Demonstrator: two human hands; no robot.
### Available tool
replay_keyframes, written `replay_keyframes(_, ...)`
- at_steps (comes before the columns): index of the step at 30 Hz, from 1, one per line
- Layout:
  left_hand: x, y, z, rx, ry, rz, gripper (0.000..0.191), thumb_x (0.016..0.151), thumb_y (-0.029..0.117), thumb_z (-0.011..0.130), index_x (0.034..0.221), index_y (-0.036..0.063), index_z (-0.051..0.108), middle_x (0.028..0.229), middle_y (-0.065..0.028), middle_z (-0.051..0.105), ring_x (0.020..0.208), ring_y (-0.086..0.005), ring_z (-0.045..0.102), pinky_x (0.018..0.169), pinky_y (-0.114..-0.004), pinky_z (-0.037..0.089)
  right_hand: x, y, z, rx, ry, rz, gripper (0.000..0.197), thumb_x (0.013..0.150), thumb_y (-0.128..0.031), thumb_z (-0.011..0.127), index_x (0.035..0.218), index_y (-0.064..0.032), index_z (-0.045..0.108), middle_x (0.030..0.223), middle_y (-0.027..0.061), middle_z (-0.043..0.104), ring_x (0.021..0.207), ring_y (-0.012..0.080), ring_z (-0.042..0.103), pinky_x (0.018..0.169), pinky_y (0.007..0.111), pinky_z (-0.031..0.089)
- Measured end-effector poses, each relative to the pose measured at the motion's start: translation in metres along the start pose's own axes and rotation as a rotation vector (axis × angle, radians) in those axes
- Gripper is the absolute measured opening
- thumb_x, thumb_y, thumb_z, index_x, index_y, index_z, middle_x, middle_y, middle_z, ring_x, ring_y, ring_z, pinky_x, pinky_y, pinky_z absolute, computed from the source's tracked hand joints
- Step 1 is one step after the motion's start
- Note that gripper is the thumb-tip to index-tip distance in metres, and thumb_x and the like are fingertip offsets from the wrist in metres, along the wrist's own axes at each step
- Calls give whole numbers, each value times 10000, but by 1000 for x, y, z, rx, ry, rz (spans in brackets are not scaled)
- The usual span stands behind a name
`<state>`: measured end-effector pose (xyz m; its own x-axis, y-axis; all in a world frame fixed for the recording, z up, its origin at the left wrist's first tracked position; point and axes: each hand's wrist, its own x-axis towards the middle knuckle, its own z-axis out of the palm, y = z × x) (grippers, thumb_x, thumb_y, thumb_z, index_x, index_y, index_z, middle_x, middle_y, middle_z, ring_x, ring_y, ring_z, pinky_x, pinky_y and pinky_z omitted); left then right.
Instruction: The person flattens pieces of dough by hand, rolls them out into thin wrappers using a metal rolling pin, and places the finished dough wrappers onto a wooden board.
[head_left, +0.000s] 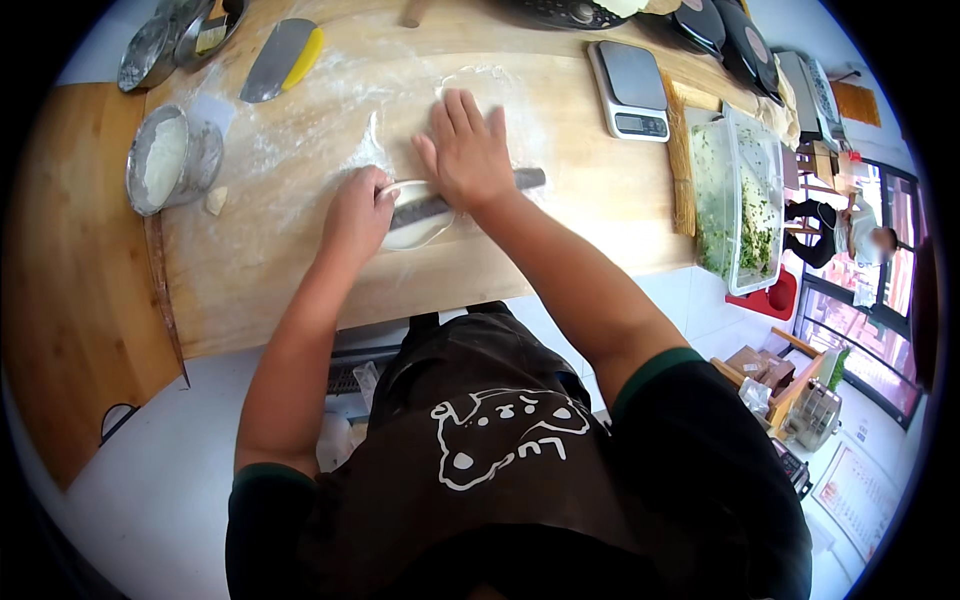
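My left hand (357, 214) pinches the left edge of a flat round of dough (411, 238) between thumb and fingers. Across the dough lies a short dark rolling pin (529, 178), its right end poking out past my right hand. The palm of my right hand (472, 157) rests on the pin, with the fingers stretched out and spread over the floured wooden worktop (300, 199). The middle of the pin and part of the dough are hidden under that hand. A small heap of flour (367, 146) lies just beyond my left hand.
At left stand a metal bowl of flour (163, 161) and a dough scrap (217, 201). A yellow-handled scraper (277, 61) lies farther back. To the right are a digital scale (631, 86), a straw whisk (681, 165) and a clear tub of chopped greens (739, 202). A person (855, 229) sits far right.
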<state>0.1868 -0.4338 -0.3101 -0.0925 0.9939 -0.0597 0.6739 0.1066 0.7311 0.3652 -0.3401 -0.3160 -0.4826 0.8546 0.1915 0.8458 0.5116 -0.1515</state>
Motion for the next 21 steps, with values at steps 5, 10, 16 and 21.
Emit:
replay_keyframes(5,23,-6,-4,-31,-202,0,231,927,188,707,1067,9,665,982,-205,709,901,-379,678,808,-448,525,-13,-3,-1,22,-35,117,590,1078,-420,445,1509,-17,456,1628,166,387,1517,336,341,1156,699,264)
replay_keyframes(10,-15,-9,3,-130,-78,-195,240,936,223,698,1057,16,690,982,-229,714,930,-416,686,816,-478,528,-144,-24,-45,18,-176,-2,796,935,-467,644,1492,71,457,1599,302,374,1520,452,315,1166,724,222)
replay_keyframes(16,-33,-12,-2,-119,-2,-135,191,930,167,712,1027,7,672,976,-214,711,887,-399,691,794,-454,536,-61,-14,-17,-29,-44,-17,639,1042,-411,483,1494,40,462,1592,265,390,1508,420,329,1162,655,283)
replay_keyframes(21,9,-17,-10,-74,-168,44,228,924,143,736,1077,-3,654,931,-167,695,817,-290,657,781,-394,525,3,-10,8,-18,57,48,594,1060,-437,468,1442,17,498,1571,209,433,1484,385,365,1143,685,284)
